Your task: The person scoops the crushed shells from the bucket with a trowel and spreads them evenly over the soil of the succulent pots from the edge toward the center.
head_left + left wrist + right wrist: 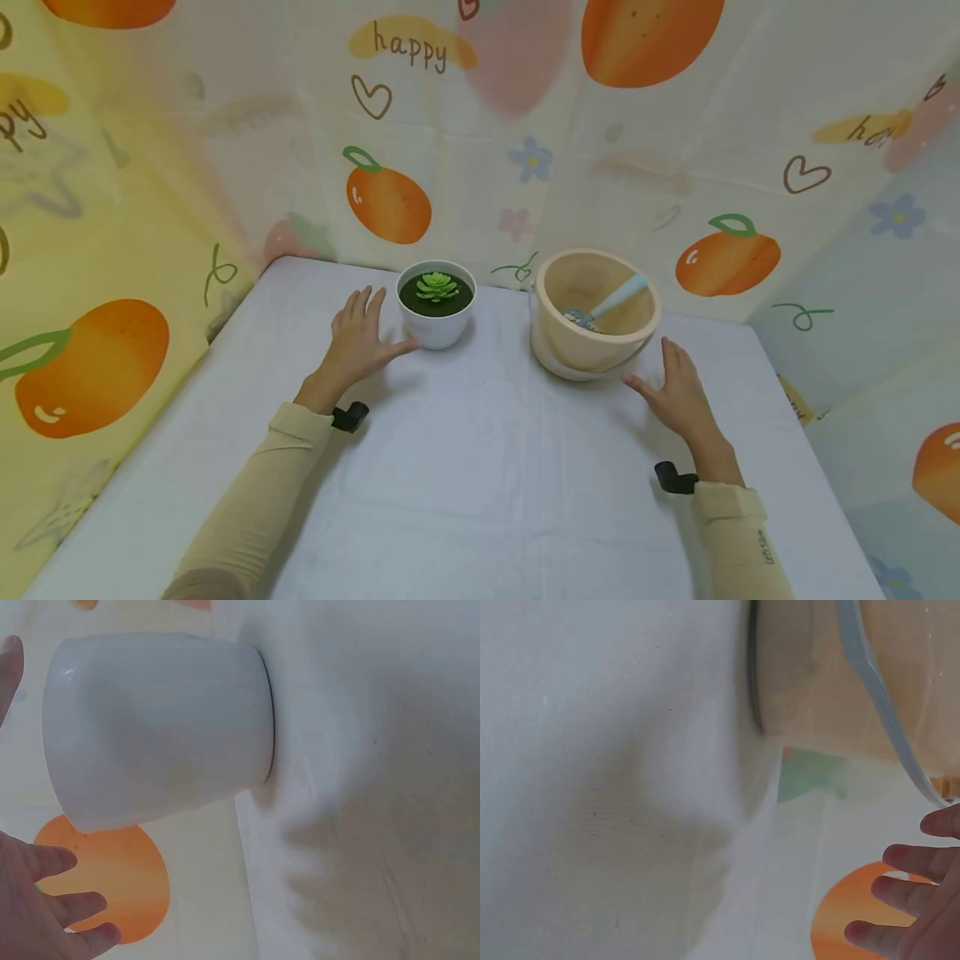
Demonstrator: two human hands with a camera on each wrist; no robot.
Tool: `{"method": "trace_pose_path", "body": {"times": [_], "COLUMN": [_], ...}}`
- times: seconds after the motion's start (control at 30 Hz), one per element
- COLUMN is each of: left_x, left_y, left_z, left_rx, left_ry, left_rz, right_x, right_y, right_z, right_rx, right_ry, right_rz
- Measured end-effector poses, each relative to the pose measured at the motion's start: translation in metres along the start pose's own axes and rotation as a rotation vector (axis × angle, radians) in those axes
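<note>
A white pot [442, 331] with dark soil-like filling and a green succulent [437, 286] stands upright toward the back of the table. Just left of it is my left hand [355, 340], fingers spread and thumb reaching toward the pot's front; in the left wrist view the fingers sit apart from the pot wall [157, 727]. A beige bucket [555, 337] stands farther right, its handle lowered across the front. Inside leans a tool with a pale blue handle [619, 293]; its lower end is partly hidden. Close beside the bucket's right side, my right hand [681, 396] holds nothing, fingers extended.
A white cloth covers the table [480, 483]. Behind and at both sides hangs a curtain [457, 192] printed with oranges, flowers and hearts. Each wrist wears a small black camera, one at the left wrist [350, 416] and one at the right wrist [675, 479].
</note>
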State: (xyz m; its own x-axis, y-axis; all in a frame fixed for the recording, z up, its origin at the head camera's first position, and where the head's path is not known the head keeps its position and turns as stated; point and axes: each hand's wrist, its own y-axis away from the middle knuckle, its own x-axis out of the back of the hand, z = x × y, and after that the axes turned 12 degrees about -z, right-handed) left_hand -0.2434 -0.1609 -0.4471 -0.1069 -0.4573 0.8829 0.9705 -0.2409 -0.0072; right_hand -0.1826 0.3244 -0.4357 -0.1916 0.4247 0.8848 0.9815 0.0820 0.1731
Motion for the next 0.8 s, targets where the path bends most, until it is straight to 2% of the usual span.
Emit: {"method": "trace_pose_path", "body": {"times": [0.17,0.43,0.8], "left_x": [0.002,0.009,0.016], "left_y": [-0.003,-0.010,-0.026], "left_z": [0.006,0.016,0.040], "left_rx": [-0.014,-0.065,-0.099], "left_ry": [0.052,0.070,0.091], "left_rz": [0.018,0.046,-0.006], "right_x": [0.008,0.020,0.037], "right_y": [0.001,0.001,-0.003], "right_z": [-0.003,-0.008,-0.013], "right_rx": [0.000,0.032,0.070], "right_ry": [-0.043,-0.059,-0.077], "right_rz": [0.019,0.059,0.111]}}
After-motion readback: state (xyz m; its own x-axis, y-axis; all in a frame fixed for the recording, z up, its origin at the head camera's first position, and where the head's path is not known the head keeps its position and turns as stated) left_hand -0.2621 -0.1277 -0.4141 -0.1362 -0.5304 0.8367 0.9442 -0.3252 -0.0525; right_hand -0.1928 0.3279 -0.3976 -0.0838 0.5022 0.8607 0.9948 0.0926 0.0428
